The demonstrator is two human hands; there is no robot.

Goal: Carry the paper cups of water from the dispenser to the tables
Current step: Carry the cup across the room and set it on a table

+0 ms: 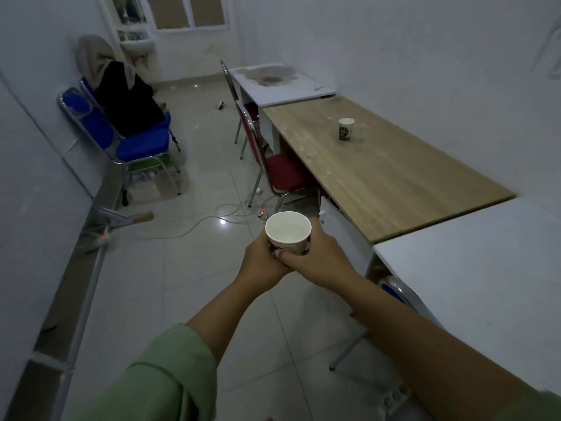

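Note:
A white paper cup (288,230) with water in it is held upright in front of me, above the tiled floor. My left hand (262,258) wraps its left side and my right hand (315,258) wraps its right side and front. A second paper cup (346,129) with a dark print stands upright on the wooden table (379,174) to the right. Nearest on the right is a white table (485,275). The dispenser is out of sight.
Red chairs (279,168) stand along the tables' left edge. Blue chairs (136,144) with dark cloth on them line the left wall. White cables and a power strip (262,213) lie on the floor ahead. Another white table (282,83) stands at the far end.

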